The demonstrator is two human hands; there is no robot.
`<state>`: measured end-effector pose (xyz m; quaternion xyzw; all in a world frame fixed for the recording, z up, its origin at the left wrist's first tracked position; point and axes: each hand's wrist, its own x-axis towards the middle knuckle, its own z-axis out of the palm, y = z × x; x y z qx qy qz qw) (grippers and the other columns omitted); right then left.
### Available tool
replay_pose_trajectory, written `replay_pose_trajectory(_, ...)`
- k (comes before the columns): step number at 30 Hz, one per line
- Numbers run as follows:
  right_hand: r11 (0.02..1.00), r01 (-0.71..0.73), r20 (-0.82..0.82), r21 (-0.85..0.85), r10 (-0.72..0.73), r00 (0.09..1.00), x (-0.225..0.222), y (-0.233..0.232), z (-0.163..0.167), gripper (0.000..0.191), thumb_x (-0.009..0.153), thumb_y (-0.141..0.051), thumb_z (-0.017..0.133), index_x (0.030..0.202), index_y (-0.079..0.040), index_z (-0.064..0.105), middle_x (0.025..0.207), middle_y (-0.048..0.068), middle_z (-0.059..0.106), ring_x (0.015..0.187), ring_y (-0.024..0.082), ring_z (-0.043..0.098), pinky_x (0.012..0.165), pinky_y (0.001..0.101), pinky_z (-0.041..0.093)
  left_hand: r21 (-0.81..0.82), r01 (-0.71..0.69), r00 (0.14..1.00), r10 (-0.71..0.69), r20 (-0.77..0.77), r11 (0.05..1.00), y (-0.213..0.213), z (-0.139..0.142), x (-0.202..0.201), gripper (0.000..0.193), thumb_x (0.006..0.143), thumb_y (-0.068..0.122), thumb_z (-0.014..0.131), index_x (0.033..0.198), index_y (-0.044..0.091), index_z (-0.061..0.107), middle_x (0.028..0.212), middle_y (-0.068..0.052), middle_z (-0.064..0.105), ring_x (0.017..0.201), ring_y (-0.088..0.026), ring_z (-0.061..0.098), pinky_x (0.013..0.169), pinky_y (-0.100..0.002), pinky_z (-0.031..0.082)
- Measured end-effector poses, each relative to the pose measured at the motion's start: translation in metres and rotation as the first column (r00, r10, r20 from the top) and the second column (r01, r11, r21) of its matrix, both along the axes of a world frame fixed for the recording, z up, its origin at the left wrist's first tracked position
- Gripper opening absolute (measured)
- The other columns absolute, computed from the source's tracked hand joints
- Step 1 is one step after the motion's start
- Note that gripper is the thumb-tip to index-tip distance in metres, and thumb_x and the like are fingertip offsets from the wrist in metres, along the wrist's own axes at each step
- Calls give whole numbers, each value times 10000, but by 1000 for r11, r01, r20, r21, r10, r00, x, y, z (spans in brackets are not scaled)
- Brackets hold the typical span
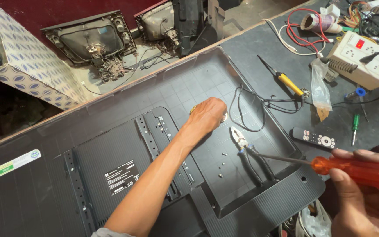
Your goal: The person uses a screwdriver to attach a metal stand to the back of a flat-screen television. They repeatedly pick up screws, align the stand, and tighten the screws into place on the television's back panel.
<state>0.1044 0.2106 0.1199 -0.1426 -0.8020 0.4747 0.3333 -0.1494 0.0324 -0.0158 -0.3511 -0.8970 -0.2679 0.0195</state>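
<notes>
Head view shows your left hand [208, 115] fisted on the black plastic television back panel [123, 145], contents hidden; your right hand [361, 193] grips an orange-handled screwdriver [352, 169] over its corner, where a bump could scatter the loose silver screws [221, 164]

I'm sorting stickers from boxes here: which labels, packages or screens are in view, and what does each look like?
White rectangular label: centre of TV back.
Long white sticker, red, green and blue marks: TV's left edge.
Patterned box, white with blue leaves: floor, upper left.
</notes>
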Motion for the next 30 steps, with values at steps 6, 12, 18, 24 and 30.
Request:
replay_pose_trajectory(6, 998, 40, 21, -51, -39, 999, -5, -3, -2, 312, 1031, 123, 633, 1313, 78, 506, 1147, 232, 693, 1105, 278, 713, 1081, 391, 585, 91, 96, 987, -83, -136, 991, -10, -9, 1, 112, 600, -97, 637, 669, -35, 576, 756, -271, 625, 788, -494, 643, 587, -545, 511)
replay_pose_trajectory(12, 999, 43, 56, -34, -41, 998, 0, -9, 0, 318, 1020, 120, 632, 1312, 77, 513, 1136, 227, 698, 1101, 279, 715, 1064, 389, 592, 153, 134, 977, -105, -185, 979, -9, -25, 3, 56, 741, -60, 628, 734, -14, 598, 849, -226, 653, 885, -430, 641, 747, -510, 534)
replay_pose_trajectory(18, 998, -12, -25, -60, 10, 1000, 10, -7, -8, 301, 1058, 143, 590, 1315, 54, 459, 1224, 231, 667, 1178, 270, 687, 1122, 396, 586, 462, 167, 979, -91, -182, 871, -20, -6, 6, 186, 757, 57, 697, 931, 5, 739, 858, -152, 663, 897, -370, 654, 801, -435, 542)
replay_pose_trajectory(24, 984, -93, -84, -150, 81, 993, 29, -11, -15, 303, 1104, 144, 544, 1363, 34, 429, 1226, 206, 611, 1190, 260, 621, 1172, 417, 549, 607, -174, 978, 62, 201, 775, -73, 55, 41, 121, 947, 80, 673, 1022, 56, 765, 922, -87, 722, 799, -198, 694, 728, -302, 531)
replay_pose_trajectory(30, 941, -221, -165, -256, 183, 969, 56, -36, -20, 285, 1119, 85, 567, 1363, 9, 440, 1220, 195, 613, 1193, 265, 626, 1171, 430, 587, 706, -374, 903, 62, 426, 601, -153, 93, 137, 138, 1010, 38, 587, 1016, -26, 709, 875, -46, 721, 809, -112, 668, 775, -252, 556)
